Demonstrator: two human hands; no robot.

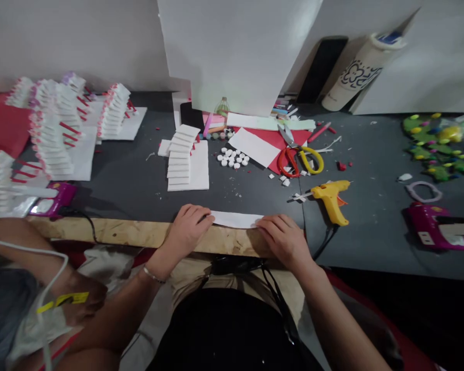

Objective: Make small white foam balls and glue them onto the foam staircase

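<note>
A narrow white paper strip (235, 219) stretches between my two hands at the table's front edge. My left hand (190, 226) pinches its left end, and my right hand (281, 236) grips the right end with fingers pressed together. Beyond the strip, a small white stepped model (181, 159) stands on a white base. Beside it lies a cluster of white round pieces (232, 158). Scissors (289, 154) with red and yellow handles rest on red paper (294, 138). A yellow glue gun (332, 200) lies to the right of the strip.
More white stepped models (50, 139) stand at the left. A co-worker's arm (27, 242) is at the lower left. Purple devices (58, 198) sit near both sides. A bottle (355, 74) and a dark phone-like object (321, 67) lean at the back; green decorations (436, 147) lie right.
</note>
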